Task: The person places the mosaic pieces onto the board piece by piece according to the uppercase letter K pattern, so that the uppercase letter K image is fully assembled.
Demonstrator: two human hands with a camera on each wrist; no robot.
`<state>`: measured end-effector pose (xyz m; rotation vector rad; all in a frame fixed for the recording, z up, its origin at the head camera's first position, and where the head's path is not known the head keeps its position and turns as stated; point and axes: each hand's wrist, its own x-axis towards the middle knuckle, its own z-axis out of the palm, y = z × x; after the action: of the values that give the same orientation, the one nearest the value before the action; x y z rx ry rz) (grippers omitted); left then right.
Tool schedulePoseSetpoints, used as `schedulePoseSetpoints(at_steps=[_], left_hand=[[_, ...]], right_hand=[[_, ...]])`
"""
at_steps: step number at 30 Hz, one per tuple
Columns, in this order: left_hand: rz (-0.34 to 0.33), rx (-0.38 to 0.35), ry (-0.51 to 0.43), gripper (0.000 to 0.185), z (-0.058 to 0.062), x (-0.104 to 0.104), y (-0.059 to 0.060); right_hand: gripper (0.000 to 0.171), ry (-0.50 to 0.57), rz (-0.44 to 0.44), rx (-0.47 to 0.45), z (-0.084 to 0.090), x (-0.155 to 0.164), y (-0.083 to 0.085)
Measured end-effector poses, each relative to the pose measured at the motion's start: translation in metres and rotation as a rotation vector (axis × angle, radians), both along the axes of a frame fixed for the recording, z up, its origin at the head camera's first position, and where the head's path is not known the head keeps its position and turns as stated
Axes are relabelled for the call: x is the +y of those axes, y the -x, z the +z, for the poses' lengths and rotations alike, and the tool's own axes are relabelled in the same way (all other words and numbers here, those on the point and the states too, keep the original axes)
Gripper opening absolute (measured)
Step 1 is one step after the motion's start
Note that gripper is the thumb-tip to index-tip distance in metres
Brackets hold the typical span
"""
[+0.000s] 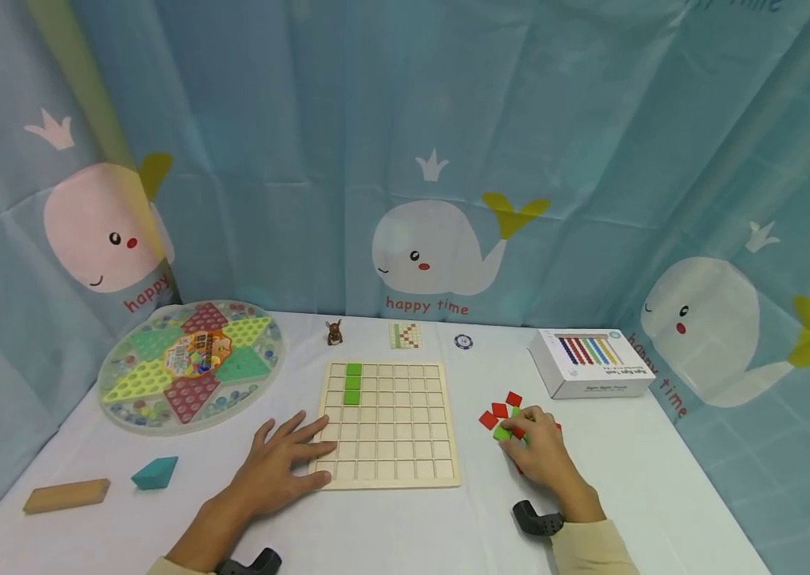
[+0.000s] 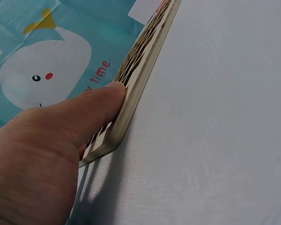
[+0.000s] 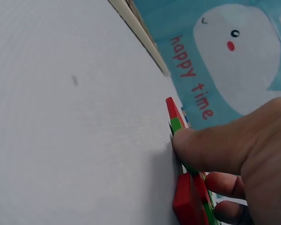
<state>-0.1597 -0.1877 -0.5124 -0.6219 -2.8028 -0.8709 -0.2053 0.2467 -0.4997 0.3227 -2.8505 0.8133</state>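
Observation:
A square wooden grid board (image 1: 394, 431) lies on the white table in front of me. Three green square tiles (image 1: 352, 383) fill a column of cells near its top left. My left hand (image 1: 279, 459) rests with spread fingers on the board's left edge; in the left wrist view the thumb (image 2: 100, 105) touches its rim. To the board's right, my right hand (image 1: 540, 451) is over a loose pile of red tiles (image 1: 488, 420) and green ones. Its thumb and index finger pinch a green tile (image 1: 502, 434) at the pile's edge. The hand partly hides the pile.
A round Chinese checkers board (image 1: 192, 367) stands at the back left, near a teal block (image 1: 155, 473) and a wooden bar (image 1: 67, 496). Behind the grid are a small figurine (image 1: 334, 332), a pattern card (image 1: 406, 335) and a chip (image 1: 463, 342). A white box (image 1: 592, 363) sits back right.

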Motion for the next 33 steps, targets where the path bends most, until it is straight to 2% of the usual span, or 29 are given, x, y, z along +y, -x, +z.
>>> schedulePoseSetpoints(at_steps=[7,10,17,22,33], left_hand=[[-0.013,-0.013,-0.001,0.045,0.001,0.0,0.0],[-0.017,-0.026,0.002,0.046,0.002,-0.001,0.0],[-0.012,-0.036,0.002,0.047,0.003,0.0,-0.001],[-0.01,-0.034,0.005,0.047,0.001,0.001,0.0],[-0.003,-0.023,0.006,0.046,-0.001,-0.001,0.001]], right_hand=[[0.027,0.169,0.038,-0.029,0.019,-0.005,-0.007],[0.031,0.222,0.075,0.019,0.03,-0.005,-0.009],[0.037,0.239,0.148,0.182,0.051,-0.007,-0.015],[0.034,0.252,0.168,0.241,0.07,-0.012,-0.025],[0.041,0.319,0.302,0.384,0.106,-0.034,-0.042]])
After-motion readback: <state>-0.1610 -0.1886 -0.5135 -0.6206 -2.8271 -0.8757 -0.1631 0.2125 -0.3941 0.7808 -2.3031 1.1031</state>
